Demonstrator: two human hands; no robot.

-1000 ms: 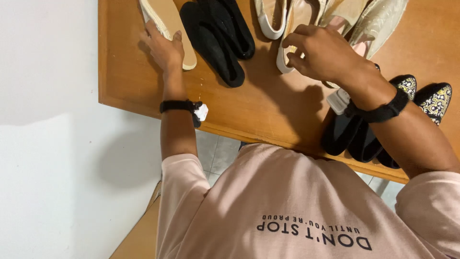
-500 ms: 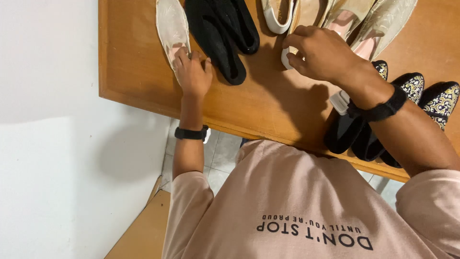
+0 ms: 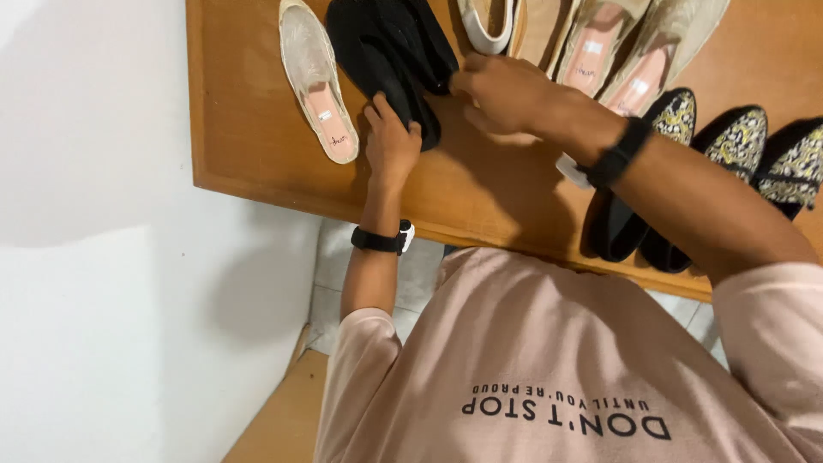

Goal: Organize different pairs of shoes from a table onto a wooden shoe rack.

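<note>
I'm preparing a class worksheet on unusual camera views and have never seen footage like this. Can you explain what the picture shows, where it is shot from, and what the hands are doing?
No machine here: a person wears a camera on the head, looking down past a pink shirt at both bare hands. On the brown wooden table lie slip-on shoes in a row. The left hand rests on the heel end of a pair of flat black fabric shoes; the right hand touches their other side. Beside them lies a single beige slip-on shoe with a pink insole, untouched. Patterned black-and-gold shoes sit by the right arm.

Wooden table (image 3: 249, 146), black shoes (image 3: 390, 51), beige slipper (image 3: 317, 81), patterned flats (image 3: 737, 141)
</note>
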